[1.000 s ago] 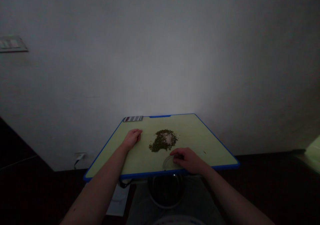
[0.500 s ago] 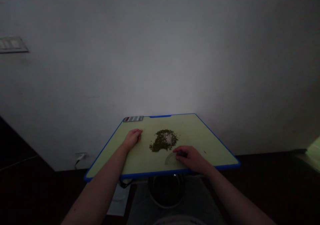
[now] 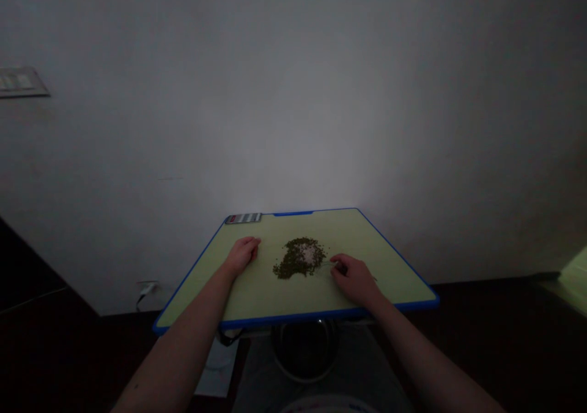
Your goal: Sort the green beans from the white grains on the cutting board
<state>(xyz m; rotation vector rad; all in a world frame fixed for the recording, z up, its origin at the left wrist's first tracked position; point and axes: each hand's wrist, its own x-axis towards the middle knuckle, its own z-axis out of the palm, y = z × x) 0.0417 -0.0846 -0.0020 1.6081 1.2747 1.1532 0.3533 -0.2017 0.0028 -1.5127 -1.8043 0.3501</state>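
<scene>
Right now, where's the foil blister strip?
In the head view, the foil blister strip lies at the far left corner of the green cutting board, beyond the left hand.

A person's left hand (image 3: 242, 256) lies palm down, its fingers loosely curled and pointing forward, while the right hand (image 3: 355, 280) stands slightly arched, its fingers (image 3: 338, 265) drawn together and angled inward toward the left. Both bare forearms (image 3: 183, 339) stretch forward from the bottom corners of the view, converging, wrists low and relaxed.
</scene>
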